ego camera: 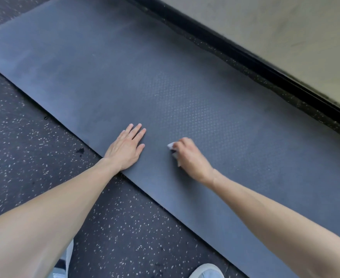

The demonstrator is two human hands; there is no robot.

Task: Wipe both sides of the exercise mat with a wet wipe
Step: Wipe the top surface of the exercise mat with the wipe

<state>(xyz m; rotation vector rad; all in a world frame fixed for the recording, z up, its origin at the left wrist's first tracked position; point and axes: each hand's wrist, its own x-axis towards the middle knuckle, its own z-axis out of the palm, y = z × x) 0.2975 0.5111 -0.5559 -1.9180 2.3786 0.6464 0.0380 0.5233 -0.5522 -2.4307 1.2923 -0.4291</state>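
Meanwhile, right hand (191,157) rubs wet wipe (171,146) across mat (125,77); left hand (125,147) presses flat.

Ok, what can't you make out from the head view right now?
All in the head view.
The wet wipe: mostly covered by the right hand; its condition is unclear.
The exercise mat: its underside faces the floor; one end is cut off by the lower right frame edge.
The shoe: cut off by the bottom edge.
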